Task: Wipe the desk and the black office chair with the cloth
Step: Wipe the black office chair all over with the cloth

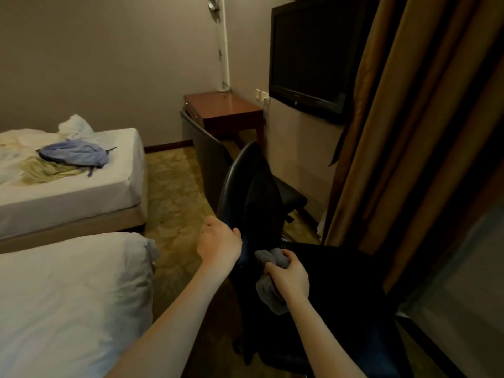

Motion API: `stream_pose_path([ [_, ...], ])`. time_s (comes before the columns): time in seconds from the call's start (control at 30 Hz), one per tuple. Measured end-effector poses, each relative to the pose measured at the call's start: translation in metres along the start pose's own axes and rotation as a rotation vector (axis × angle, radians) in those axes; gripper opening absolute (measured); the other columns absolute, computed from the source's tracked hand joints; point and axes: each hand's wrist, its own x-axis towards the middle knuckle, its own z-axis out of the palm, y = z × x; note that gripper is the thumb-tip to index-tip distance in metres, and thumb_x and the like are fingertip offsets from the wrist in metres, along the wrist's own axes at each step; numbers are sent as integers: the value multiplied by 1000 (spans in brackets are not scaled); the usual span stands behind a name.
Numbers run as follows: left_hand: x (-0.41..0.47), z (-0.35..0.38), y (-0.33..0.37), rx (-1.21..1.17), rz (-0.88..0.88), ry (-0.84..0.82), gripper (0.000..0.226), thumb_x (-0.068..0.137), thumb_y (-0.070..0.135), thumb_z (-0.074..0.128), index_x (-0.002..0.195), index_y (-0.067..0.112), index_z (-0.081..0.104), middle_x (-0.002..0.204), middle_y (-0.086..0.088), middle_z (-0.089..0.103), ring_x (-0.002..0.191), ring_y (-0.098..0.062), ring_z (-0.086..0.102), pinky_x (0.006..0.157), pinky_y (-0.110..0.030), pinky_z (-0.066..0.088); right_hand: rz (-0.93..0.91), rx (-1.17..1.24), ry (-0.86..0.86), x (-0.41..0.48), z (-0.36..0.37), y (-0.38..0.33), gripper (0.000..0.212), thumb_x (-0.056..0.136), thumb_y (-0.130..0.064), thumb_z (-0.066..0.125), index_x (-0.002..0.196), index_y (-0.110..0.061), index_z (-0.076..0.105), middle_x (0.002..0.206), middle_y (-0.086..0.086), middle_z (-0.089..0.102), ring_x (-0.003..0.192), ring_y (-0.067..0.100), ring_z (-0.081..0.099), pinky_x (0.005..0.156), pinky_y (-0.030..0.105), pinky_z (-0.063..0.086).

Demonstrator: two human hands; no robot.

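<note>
Head view: the black padded office chair (246,186) stands close in front of the person, between the beds and the brown curtains (403,132), its tall glossy backrest seen nearly edge-on. The left hand (219,242) grips the near edge of the backrest low down, fingers curled round it out of sight, thumb up. The right hand (290,276) holds a crumpled grey cloth (270,294) bunched in its fist against the dark chair surface, just beside the left hand (exactly where the cloth touches is lost in shadow). The reddish-brown wooden desk (229,106) sits well apart in the far corner, near a black wall-mounted television (308,55), with a second dark chair (208,151) drawn up to it. A blue garment (73,156) lies on the far white bed (90,197); the near white bed (68,296) fills the lower left.
</note>
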Motion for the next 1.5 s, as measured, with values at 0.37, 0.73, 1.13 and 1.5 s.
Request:
stream_pose_path([
  [0.37, -74, -9, -2, -29, 116, -122, 54, 94, 52, 39, 121, 5, 41, 101, -9, 57, 89, -25, 58, 64, -29, 38, 3, 1, 171, -63, -33, 43, 61, 83, -37, 66, 138, -29, 40, 132, 5, 48, 116, 26, 52, 85, 34, 45],
  [0.73, -119, -6, 3, -246, 233, -397, 46, 93, 48, 44, 71, 12, 63, 67, -1, 70, 63, -14, 66, 55, -23, 44, 71, 43, 338, -116, -77, 88, 58, 84, -35, 65, 137, -29, 42, 131, 6, 49, 115, 28, 51, 87, 38, 47],
  [1.13, -119, 1, 15, -682, -14, -605, 62, 89, 51, 49, 138, 14, 38, 127, -8, 51, 100, -27, 61, 86, -41, 55, 287, 287, 448, -166, -70, 118, 56, 86, -36, 63, 136, -23, 42, 127, 7, 55, 108, 29, 56, 81, 36, 47],
  [1.5, -135, -9, -3, -651, 82, -708, 42, 96, 41, 42, 128, 13, 42, 92, 3, 49, 80, -16, 53, 76, -35, 41, 338, 484, 272, -199, -38, 88, 46, 84, -29, 65, 126, -19, 48, 111, 11, 56, 102, 32, 54, 85, 35, 44],
])
